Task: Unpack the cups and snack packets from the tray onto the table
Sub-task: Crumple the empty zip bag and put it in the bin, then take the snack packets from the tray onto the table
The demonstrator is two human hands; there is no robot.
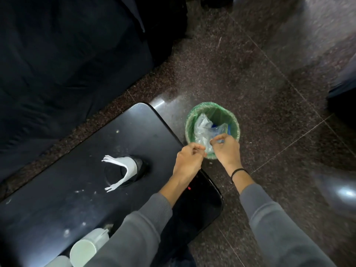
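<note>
White paper cups (84,249) are lying on their sides at the near left corner of the dark, crumb-speckled rectangular table (57,199), partly hidden behind the grey sleeve (134,234) of the left arm. I can't count them from here.

Both hands are off the table's right edge, over the small round bin with the green plastic liner (212,106) that stands on the dark speckled stone floor (250,74). The right hand (226,149), black band (238,171) on its wrist, has thumb and fingertips pinched on a crumpled clear plastic wrapper (204,130) that hangs down inside the bin. The left hand (189,160) is just beside it, fingers curled tight, thumb and forefinger closed on the wrapper's lower edge at the bin's near rim. There's a bit of blue inside that plastic, too small for me to tell what it is.

On the middle of the table I've got a black mesh cup (138,164) tipped on its side, with a torn white paper strip (127,170) draped round it. Under the left forearm sits a glossy black panel with rounded corners (202,205) at the table's near right end. Dark blue upholstery (67,54) fills the upper left.
</note>
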